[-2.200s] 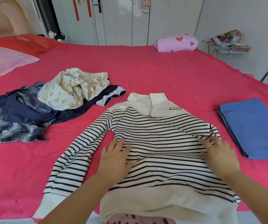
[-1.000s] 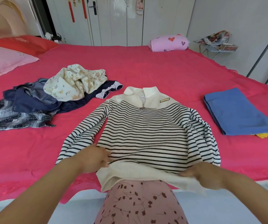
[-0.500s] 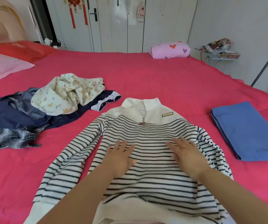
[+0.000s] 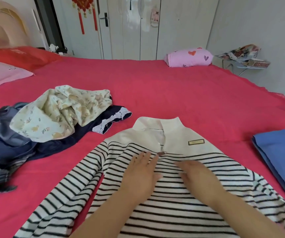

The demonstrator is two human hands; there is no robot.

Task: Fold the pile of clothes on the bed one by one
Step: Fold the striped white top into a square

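The top (image 4: pixel 172 217) lies face up on the near part of the bed (image 4: pixel 172 93). Both hands press flat on its chest, fingers straight, gripping nothing. Since 0.5 s ago the left hand (image 4: pixel 138 176) and right hand (image 4: pixel 198 177) have slid up toward the zip and closer together. The top's right sleeve looks bunched, though it is blurred there. The pile (image 4: pixel 52 121) sits left, a folded blue cloth (image 4: pixel 279 155) right, and a pink bundle (image 4: pixel 189 57) at the far edge.

Bed (image 4: pixel 172 93) holds sweater (image 4: pixel 165 212), clothes pile (image 4: pixel 52 121), blue cloth (image 4: pixel 282 155).
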